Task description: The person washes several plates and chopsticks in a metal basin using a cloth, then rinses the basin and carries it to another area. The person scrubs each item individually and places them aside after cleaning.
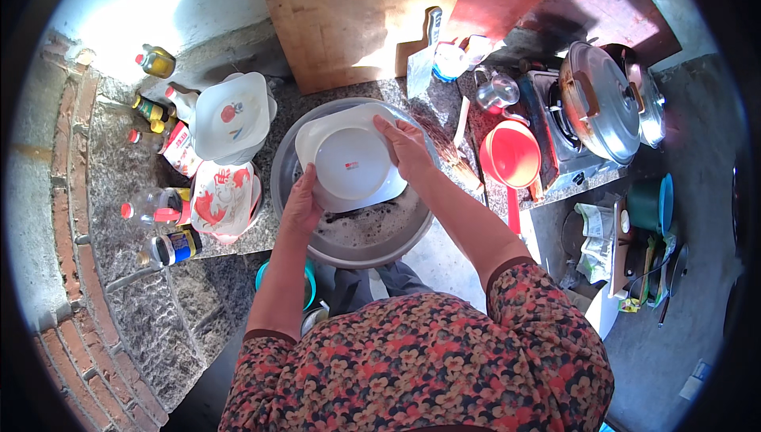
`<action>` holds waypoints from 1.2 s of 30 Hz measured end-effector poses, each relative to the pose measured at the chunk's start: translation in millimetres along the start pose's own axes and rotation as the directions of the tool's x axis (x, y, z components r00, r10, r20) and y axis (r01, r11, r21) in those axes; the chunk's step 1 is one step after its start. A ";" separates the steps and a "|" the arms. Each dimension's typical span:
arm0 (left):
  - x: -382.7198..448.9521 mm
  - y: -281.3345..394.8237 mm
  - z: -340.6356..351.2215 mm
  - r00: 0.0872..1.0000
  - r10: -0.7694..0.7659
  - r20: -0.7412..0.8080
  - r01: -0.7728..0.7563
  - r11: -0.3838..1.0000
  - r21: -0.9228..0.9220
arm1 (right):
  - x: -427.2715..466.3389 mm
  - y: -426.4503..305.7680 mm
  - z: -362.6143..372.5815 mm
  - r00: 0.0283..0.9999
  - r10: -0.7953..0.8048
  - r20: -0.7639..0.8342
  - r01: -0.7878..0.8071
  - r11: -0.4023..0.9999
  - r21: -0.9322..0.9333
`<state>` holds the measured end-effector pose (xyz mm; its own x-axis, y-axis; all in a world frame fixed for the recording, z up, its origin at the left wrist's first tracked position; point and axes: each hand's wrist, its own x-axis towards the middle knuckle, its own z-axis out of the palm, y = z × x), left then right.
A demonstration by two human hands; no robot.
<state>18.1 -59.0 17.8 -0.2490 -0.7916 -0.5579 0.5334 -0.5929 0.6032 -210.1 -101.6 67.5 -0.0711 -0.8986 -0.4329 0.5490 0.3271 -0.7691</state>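
A white square dish (352, 164), its underside turned up with a small red mark, is held over a large metal basin (368, 250). My left hand (302, 203) grips its lower left edge, and my right hand (405, 145) grips its upper right edge. Foamy, dark-speckled water lies in the basin below the dish. To the left is a stack of white dishes (232, 114) with a fruit pattern on top. Nearer me stands another stack of dishes (223, 197) with red fish on the top one.
Bottles (172, 248) line the left side of the stone counter. A cleaver (421, 69) leans on a wooden board (357, 16) behind the basin. To the right are a red plastic ladle (510, 155), a glass jug (498, 93) and a gas stove (550, 129) with a large lidded pot (606, 102).
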 end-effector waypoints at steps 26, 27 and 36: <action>-25.1 -61.7 1.9 0.893 0.318 0.320 -0.321 -0.051 0.946 | -17.9 84.9 -54.0 0.956 -0.253 -0.147 0.095 0.745 -0.661; -30.8 -61.0 -2.8 0.934 0.292 0.208 -0.239 0.074 0.968 | -17.2 84.3 -55.1 0.948 -0.299 -0.106 0.143 0.701 -0.699; -21.9 -85.1 -64.7 0.899 0.417 -0.132 -0.109 0.507 0.855 | -9.9 130.3 -49.8 0.990 0.051 -0.128 -0.083 0.964 -0.255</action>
<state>30.5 18.4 -58.1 0.1058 -0.9396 -0.3254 -0.3939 -0.3401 0.8539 -179.3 -35.5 -51.9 -0.1492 -0.8358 -0.5283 0.3228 0.4638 -0.8250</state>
